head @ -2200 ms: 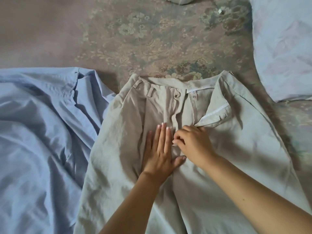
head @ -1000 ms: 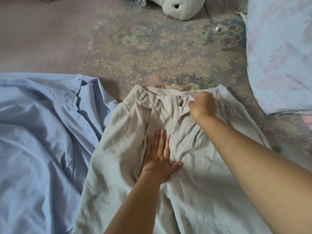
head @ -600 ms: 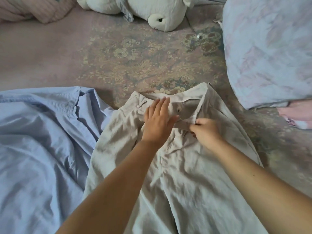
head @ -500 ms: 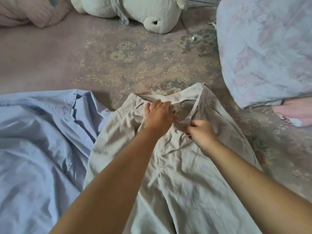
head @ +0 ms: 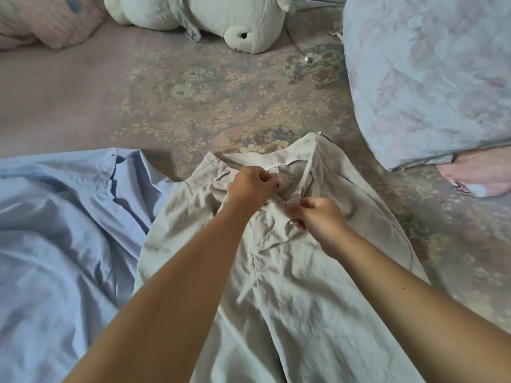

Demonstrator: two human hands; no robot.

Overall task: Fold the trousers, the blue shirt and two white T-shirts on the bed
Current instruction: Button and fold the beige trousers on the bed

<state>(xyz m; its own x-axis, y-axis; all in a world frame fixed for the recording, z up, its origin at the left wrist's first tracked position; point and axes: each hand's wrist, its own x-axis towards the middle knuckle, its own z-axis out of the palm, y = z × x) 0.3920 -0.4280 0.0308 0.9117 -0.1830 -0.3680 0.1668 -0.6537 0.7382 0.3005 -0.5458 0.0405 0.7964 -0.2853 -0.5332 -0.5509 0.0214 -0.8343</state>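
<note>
The trousers (head: 290, 258), beige and creased, are laid flat on the bed at the centre of the view, waistband toward twelve o'clock and legs running off toward six o'clock. The fly is seen open, with the right flap turned outward. The left hand (head: 250, 186) is closed on the left side of the waistband front, its fingers (head: 266, 179) curled and pinching the cloth near the closure. The right hand (head: 315, 214), just beside it at four o'clock, is likewise curled, the fingers (head: 294, 211) pinching the opposite fly edge. The step in hand is judged to be the closing or aligning of the waistband before any fold is made; no fold has yet been formed. The next move is judged to call for the two edges to be drawn together and flattened, then one leg laid over the other. The blue shirt (head: 60, 244) is spread unfolded at nine o'clock, touching the trousers' left edge. No white T-shirts can be identified with certainty. The bed (head: 193, 100) is covered with a faded floral sheet. A soft toy (head: 210, 20) is noted at twelve o'clock, a striped pillow (head: 47, 20) at eleven o'clock, a pale quilt (head: 431, 78) at two o'clock, and a pink cloth (head: 478, 175) at three o'clock.
</note>
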